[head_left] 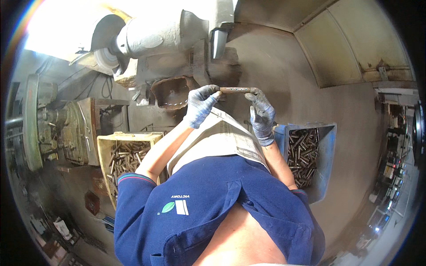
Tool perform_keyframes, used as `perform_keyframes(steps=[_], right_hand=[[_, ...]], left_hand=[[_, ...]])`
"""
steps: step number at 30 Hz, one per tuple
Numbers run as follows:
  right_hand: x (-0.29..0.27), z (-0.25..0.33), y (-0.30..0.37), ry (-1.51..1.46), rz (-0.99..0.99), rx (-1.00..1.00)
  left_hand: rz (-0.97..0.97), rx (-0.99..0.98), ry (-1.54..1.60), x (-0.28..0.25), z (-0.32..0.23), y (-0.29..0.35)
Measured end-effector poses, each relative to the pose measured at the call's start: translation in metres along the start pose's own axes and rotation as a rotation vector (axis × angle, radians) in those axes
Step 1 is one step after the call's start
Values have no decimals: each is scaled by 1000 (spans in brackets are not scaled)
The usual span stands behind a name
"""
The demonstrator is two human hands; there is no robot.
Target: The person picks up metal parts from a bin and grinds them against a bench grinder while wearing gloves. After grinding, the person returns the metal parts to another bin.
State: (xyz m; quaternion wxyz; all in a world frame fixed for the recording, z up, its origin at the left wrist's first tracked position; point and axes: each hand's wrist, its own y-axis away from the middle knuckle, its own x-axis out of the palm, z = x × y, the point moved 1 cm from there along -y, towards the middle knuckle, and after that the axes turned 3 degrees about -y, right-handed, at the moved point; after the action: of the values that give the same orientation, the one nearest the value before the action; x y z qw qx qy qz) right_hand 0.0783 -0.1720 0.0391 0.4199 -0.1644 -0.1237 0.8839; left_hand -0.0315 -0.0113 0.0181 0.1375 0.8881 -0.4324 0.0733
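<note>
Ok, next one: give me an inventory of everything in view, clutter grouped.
Slim metal bar: one, brown-grey, between the hands
Grinder: one, grey, upper left
Cream crate: one, left of the person
Blue crate: one, right of the person
Small metal pieces: too many to count, dull brown, in both crates
Machine: one, grey-green, far left
Clutter: uncountable, mixed colours, blurred at right edge
Apron: one, off-white, person's front
Shirt: one, navy, on the person
Gloved hands: two, blue-grey, upper centre
</note>
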Motion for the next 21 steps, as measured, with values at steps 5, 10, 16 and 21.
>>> perform_keyframes(steps=[5, 10, 16, 21], right_hand=[[5, -7, -3, -1, 32, -8], [-4, -7, 1, 28, 45, -17], [0, -11, 2, 69, 36, -63], [6, -35, -5, 41, -15, -39]], left_hand=[[-28, -18, -29, -6, -1, 0], [-13, -33, 42, 0, 6, 6], [14, -69, 78, -7, 14, -3], [-11, -91, 166, -1, 11, -15]])
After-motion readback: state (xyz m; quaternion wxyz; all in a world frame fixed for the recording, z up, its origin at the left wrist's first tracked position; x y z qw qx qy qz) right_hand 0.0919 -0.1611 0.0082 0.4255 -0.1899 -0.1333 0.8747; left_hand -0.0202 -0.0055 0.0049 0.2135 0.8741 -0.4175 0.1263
